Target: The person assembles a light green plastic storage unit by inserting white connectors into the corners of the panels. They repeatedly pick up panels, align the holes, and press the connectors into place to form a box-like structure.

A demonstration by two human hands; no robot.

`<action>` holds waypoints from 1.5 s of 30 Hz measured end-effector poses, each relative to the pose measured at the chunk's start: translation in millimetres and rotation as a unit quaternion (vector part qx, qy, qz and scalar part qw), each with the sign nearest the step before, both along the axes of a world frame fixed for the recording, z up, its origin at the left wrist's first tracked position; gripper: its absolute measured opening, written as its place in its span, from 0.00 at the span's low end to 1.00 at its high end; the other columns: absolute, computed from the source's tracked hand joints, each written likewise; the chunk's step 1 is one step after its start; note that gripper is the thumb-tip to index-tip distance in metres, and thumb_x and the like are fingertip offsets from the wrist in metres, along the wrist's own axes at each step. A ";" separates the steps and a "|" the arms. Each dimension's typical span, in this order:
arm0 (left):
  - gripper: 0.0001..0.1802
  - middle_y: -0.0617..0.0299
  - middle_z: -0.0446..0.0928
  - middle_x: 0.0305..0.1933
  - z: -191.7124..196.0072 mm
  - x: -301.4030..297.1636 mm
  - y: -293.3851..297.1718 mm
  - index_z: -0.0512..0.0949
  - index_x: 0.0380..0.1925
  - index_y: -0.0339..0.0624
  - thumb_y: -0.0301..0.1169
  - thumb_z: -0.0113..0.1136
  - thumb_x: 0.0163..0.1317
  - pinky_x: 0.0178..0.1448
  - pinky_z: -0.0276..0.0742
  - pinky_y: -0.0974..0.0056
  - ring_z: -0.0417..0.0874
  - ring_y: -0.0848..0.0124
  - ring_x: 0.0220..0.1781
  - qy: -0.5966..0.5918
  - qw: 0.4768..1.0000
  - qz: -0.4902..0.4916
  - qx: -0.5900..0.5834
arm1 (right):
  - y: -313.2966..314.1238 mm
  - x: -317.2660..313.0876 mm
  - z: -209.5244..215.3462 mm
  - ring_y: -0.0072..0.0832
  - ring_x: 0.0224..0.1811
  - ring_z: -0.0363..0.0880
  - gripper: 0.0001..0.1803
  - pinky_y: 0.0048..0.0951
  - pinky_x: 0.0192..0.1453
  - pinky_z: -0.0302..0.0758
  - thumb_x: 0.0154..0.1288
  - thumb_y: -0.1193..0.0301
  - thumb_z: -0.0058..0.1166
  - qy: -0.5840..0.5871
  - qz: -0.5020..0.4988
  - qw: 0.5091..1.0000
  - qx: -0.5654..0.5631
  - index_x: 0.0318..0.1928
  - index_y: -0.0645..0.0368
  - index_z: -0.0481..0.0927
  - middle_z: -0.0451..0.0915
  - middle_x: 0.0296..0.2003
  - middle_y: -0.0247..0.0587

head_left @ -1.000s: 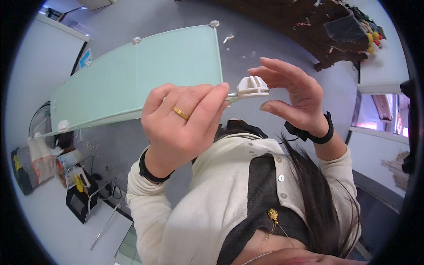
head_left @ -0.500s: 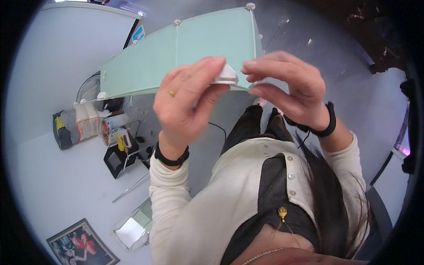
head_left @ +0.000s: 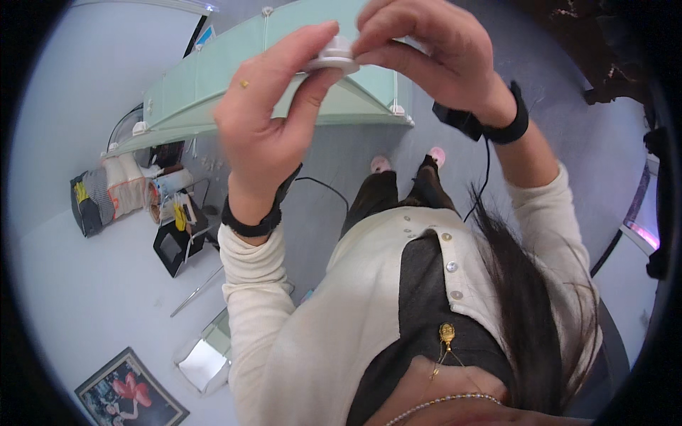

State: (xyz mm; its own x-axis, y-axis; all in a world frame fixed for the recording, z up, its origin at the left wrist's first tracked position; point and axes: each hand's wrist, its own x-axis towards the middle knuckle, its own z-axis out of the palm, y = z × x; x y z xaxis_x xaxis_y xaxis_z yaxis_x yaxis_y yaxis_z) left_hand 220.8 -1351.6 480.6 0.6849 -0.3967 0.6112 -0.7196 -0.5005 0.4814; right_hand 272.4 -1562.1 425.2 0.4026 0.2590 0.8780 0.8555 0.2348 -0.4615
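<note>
A small white plastic connector (head_left: 332,62), with a rounded flat rim and a raised middle, is pinched between the thumb and fingers of my left hand (head_left: 273,117). My right hand (head_left: 440,53) meets its right edge, thumb and fingertips pressed together there; the fingers partly cover that side. Right behind both hands rises a pale green panel cabinet (head_left: 206,82) with white corner connectors (head_left: 140,128) at its joints. A corner of green panel shows just under the held connector, and I cannot tell whether the two are joined.
Folded bags or cloths (head_left: 114,195) lie at the left, beside a black stand (head_left: 174,248) with small items. A framed picture (head_left: 131,390) and a mirror (head_left: 206,355) are at lower left. Dark furniture (head_left: 611,64) stands at upper right. A black cable (head_left: 486,170) hangs from my right wrist.
Both hands have risen, carrying the connector up in the view. My right fingers, apart from the connector before, now close on its edge. The view has shifted slightly.
</note>
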 end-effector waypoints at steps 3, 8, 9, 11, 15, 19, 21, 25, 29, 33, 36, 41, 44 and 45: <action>0.25 0.56 0.84 0.51 2.6 -0.6 -0.3 0.82 0.53 0.39 0.18 0.69 0.51 0.56 0.77 0.61 0.85 0.62 0.50 -0.092 0.994 0.014 0.058 | -5.5 -20.4 -28.0 0.24 0.38 0.82 0.08 0.26 0.42 0.82 0.70 0.77 0.56 0.152 -0.001 0.987 0.062 0.47 0.67 0.76 0.80 0.35 0.38; 0.26 0.54 0.79 0.59 -4.8 -41.6 49.1 0.79 0.55 0.37 0.20 0.67 0.53 0.60 0.75 0.58 0.80 0.56 0.59 -0.097 0.994 0.056 -0.009 | -19.9 -96.7 -123.6 0.22 0.36 0.80 0.07 0.25 0.41 0.80 0.75 0.72 0.50 0.406 -0.164 0.899 0.029 0.45 0.64 0.76 0.80 0.33 0.38; 0.25 0.54 0.78 0.60 -9.1 -55.9 74.6 0.79 0.55 0.37 0.20 0.67 0.54 0.61 0.75 0.58 0.79 0.56 0.59 -0.079 0.995 0.060 -0.017 | -14.6 -119.9 -149.2 0.21 0.37 0.80 0.07 0.26 0.41 0.80 0.75 0.72 0.50 0.456 -0.197 0.868 0.003 0.44 0.64 0.76 0.80 0.33 0.38; 0.24 0.54 0.77 0.61 -30.4 -82.6 132.7 0.80 0.54 0.38 0.21 0.66 0.55 0.61 0.75 0.58 0.79 0.56 0.60 -0.038 0.997 0.071 0.000 | 3.4 -167.1 -203.4 0.30 0.38 0.83 0.08 0.28 0.44 0.80 0.74 0.71 0.52 0.538 -0.274 0.790 -0.107 0.44 0.64 0.78 0.82 0.35 0.42; 0.21 0.56 0.76 0.63 -87.2 -152.3 257.7 0.81 0.52 0.42 0.24 0.66 0.57 0.60 0.76 0.56 0.79 0.56 0.59 0.062 0.987 0.117 0.091 | 46.7 -235.3 -287.5 0.44 0.43 0.83 0.10 0.35 0.51 0.79 0.69 0.68 0.56 0.397 -0.457 0.707 -0.365 0.41 0.63 0.82 0.83 0.38 0.48; 0.19 0.55 0.74 0.64 -120.2 -237.4 372.3 0.81 0.51 0.43 0.29 0.66 0.58 0.62 0.75 0.53 0.77 0.54 0.61 0.185 0.947 0.206 0.164 | 113.1 -239.9 -301.1 0.49 0.49 0.80 0.12 0.40 0.57 0.76 0.61 0.65 0.63 0.348 -0.466 0.674 -0.455 0.35 0.63 0.83 0.83 0.40 0.52; 0.19 0.54 0.73 0.65 -128.2 -278.0 417.7 0.81 0.52 0.42 0.31 0.65 0.59 0.64 0.74 0.53 0.76 0.53 0.63 0.259 0.918 0.245 0.177 | 159.7 -227.7 -287.6 0.48 0.51 0.79 0.13 0.41 0.59 0.74 0.57 0.65 0.65 0.400 -0.419 0.654 -0.486 0.34 0.63 0.83 0.82 0.41 0.53; 0.20 0.54 0.72 0.66 -156.3 -315.5 504.7 0.80 0.53 0.43 0.35 0.64 0.61 0.62 0.74 0.53 0.76 0.53 0.62 0.300 0.896 0.286 0.160 | 288.9 -175.1 -282.6 0.46 0.52 0.78 0.13 0.41 0.59 0.74 0.51 0.65 0.68 0.290 -0.366 0.740 -0.484 0.32 0.60 0.82 0.82 0.40 0.50; 0.20 0.54 0.71 0.66 -181.1 -316.7 570.5 0.79 0.53 0.44 0.36 0.64 0.61 0.62 0.74 0.52 0.76 0.53 0.62 0.286 0.882 0.354 0.125 | 431.2 -119.1 -294.7 0.45 0.46 0.79 0.13 0.43 0.52 0.75 0.49 0.65 0.68 0.129 -0.243 0.864 -0.421 0.32 0.58 0.81 0.82 0.37 0.43; 0.20 0.53 0.72 0.65 -190.9 -320.0 645.0 0.80 0.53 0.44 0.36 0.64 0.61 0.62 0.74 0.52 0.76 0.52 0.61 0.290 0.885 0.356 0.075 | 571.8 -98.5 -278.9 0.47 0.44 0.78 0.12 0.44 0.48 0.75 0.54 0.65 0.66 0.184 -0.136 0.795 -0.562 0.34 0.59 0.81 0.81 0.37 0.43; 0.20 0.52 0.74 0.63 -205.9 -307.5 731.5 0.79 0.53 0.42 0.36 0.63 0.62 0.62 0.74 0.52 0.77 0.52 0.61 0.307 0.864 0.394 0.069 | 702.4 -77.7 -273.8 0.48 0.44 0.78 0.11 0.44 0.47 0.75 0.59 0.65 0.63 0.193 -0.104 0.777 -0.590 0.34 0.60 0.81 0.81 0.37 0.45; 0.19 0.51 0.78 0.56 -234.6 -308.1 866.1 0.79 0.49 0.41 0.36 0.64 0.60 0.56 0.77 0.51 0.80 0.51 0.54 0.364 0.778 0.510 0.044 | 919.9 -44.8 -271.0 0.49 0.43 0.78 0.12 0.46 0.45 0.75 0.62 0.65 0.60 0.094 0.065 0.892 -0.438 0.32 0.62 0.82 0.81 0.39 0.47; 0.19 0.51 0.79 0.55 -254.9 -333.5 918.8 0.79 0.50 0.40 0.36 0.63 0.61 0.56 0.77 0.52 0.80 0.50 0.55 0.395 0.726 0.563 -0.013 | 1030.1 -33.9 -259.5 0.49 0.43 0.79 0.12 0.45 0.45 0.75 0.61 0.64 0.60 0.036 0.147 0.835 -0.529 0.32 0.61 0.82 0.81 0.38 0.46; 0.20 0.50 0.79 0.56 -261.4 -343.7 933.1 0.79 0.51 0.40 0.37 0.63 0.62 0.58 0.76 0.52 0.79 0.50 0.56 0.424 0.703 0.571 -0.028 | 1067.0 -33.9 -256.6 0.49 0.43 0.79 0.12 0.45 0.45 0.75 0.61 0.64 0.61 -0.002 0.172 0.824 -0.539 0.32 0.61 0.82 0.81 0.38 0.46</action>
